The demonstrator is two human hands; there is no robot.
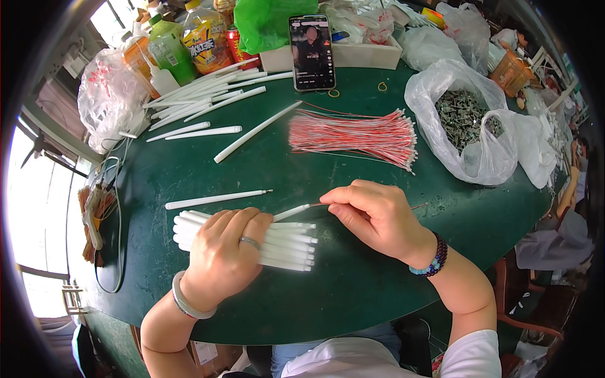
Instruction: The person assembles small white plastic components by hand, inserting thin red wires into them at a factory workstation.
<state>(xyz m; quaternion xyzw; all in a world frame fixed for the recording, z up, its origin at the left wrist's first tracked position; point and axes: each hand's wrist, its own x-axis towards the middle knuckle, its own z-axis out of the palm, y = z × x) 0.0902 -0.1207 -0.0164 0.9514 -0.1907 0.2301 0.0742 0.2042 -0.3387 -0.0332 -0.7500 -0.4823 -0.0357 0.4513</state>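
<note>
- White plastic tubes, smooth, slender and slightly tapered, lay bundled near the front of the dark green table in the head view, beneath the left hand.
- Their long axes ran nearly parallel from left to right, dipping a little toward the right, with the narrow ends stacked in a ragged column on that side.
- One single tube slanted out above the bundle from under the left fingers, its tip pointing up and to the right, toward the right hand.
- A thin reddish wire met that tip, and a strand also showed beyond the far side of the right hand.
- Palm down, the left hand was wrapped over the bundle, grasping it with bent fingers, its forearm rising from the lower left.
- Thumb and forefinger of the right hand pinched the wire, with the other fingers curled and the forearm coming in from the lower right.
- Farther back, a sheaf of fine red and white wires lay lengthwise from left to right, beside a crinkled translucent bag holding small, jagged dark pieces.
</note>
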